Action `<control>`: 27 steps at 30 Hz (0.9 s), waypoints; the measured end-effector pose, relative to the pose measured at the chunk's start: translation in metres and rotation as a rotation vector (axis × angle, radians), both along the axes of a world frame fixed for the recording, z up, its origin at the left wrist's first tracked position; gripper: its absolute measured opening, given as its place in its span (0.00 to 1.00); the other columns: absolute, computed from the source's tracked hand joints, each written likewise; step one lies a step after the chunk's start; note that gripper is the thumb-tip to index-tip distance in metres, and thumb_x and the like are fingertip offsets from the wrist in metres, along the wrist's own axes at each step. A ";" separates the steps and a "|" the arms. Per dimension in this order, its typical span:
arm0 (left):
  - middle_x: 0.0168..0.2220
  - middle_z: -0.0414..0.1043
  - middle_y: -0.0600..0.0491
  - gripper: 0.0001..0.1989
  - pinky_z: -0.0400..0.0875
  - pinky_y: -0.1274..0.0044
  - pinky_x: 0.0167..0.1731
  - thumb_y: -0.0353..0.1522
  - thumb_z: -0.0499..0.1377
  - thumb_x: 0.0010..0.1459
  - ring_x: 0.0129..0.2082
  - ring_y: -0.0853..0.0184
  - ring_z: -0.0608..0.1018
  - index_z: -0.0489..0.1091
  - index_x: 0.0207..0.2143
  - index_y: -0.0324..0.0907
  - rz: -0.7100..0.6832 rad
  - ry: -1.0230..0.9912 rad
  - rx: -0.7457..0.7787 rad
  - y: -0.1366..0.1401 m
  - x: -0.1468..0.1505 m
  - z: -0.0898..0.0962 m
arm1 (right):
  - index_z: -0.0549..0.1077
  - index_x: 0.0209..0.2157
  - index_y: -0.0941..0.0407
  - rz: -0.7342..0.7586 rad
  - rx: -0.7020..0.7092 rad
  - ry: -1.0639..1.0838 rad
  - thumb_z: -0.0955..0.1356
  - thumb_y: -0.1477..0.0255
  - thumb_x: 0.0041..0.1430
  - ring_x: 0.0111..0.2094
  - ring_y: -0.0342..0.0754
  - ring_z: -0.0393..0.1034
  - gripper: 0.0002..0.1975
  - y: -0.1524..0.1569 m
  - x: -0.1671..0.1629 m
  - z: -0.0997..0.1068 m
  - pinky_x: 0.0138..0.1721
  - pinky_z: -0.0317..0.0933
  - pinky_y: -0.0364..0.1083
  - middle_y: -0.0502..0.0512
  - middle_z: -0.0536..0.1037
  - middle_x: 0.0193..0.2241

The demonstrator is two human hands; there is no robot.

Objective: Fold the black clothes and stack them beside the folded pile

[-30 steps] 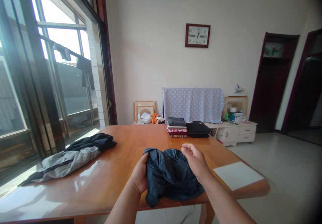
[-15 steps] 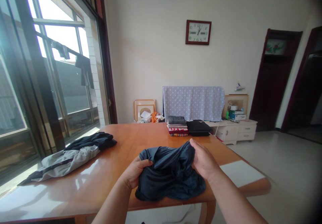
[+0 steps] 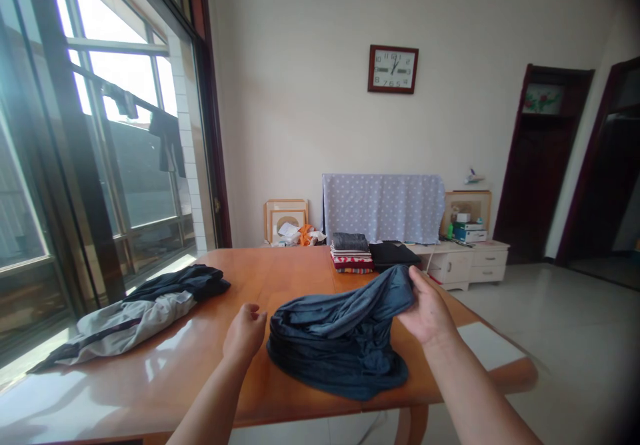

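A dark blue garment (image 3: 335,338) lies bunched near the front edge of the wooden table (image 3: 195,365). My right hand (image 3: 427,308) pinches its upper right end and holds that part raised above the tabletop. Toward the left, the cloth spreads in loose folds; its exact kind is hard to make out. My left hand (image 3: 245,332) is just left of the garment, apart from it, with loosely curled fingers and nothing in them.
A grey and black garment (image 3: 135,318) lies along the table's left side by the window. At the far edge sit a stack of folded clothes (image 3: 351,253) and folded black cloth (image 3: 395,254). A white sheet (image 3: 490,345) covers part of the right corner.
My left hand has let go of the garment and moved left. My right hand has moved right and slightly up, drawing the cloth's right end out with it.
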State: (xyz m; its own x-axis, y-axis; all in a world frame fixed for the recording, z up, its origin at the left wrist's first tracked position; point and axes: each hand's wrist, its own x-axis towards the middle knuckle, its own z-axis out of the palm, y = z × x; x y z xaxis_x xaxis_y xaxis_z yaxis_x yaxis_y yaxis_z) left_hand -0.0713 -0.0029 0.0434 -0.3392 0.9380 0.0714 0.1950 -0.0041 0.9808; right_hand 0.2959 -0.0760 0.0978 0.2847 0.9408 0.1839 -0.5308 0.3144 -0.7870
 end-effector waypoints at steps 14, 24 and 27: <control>0.47 0.77 0.48 0.06 0.44 0.58 0.64 0.33 0.65 0.48 0.62 0.47 0.64 0.77 0.32 0.50 -0.442 0.448 0.171 -0.017 0.087 -0.034 | 0.77 0.33 0.53 -0.165 -0.096 -0.118 0.73 0.55 0.52 0.36 0.56 0.76 0.16 0.009 0.005 -0.026 0.39 0.69 0.53 0.55 0.82 0.30; 0.26 0.77 0.51 0.14 0.74 0.71 0.39 0.44 0.61 0.55 0.38 0.54 0.80 0.75 0.29 0.42 -0.404 -0.319 0.059 -0.013 0.091 -0.011 | 0.78 0.41 0.52 -0.599 -0.127 -0.688 0.75 0.59 0.48 0.40 0.54 0.73 0.18 0.012 0.004 -0.084 0.44 0.63 0.50 0.57 0.80 0.40; 0.27 0.79 0.49 0.17 0.76 0.70 0.41 0.45 0.62 0.56 0.36 0.56 0.82 0.76 0.35 0.40 -0.489 -0.717 -0.102 -0.021 0.095 -0.001 | 0.78 0.36 0.53 -0.274 -0.092 -0.743 0.70 0.55 0.56 0.34 0.52 0.73 0.16 0.003 -0.029 -0.072 0.38 0.64 0.48 0.55 0.80 0.32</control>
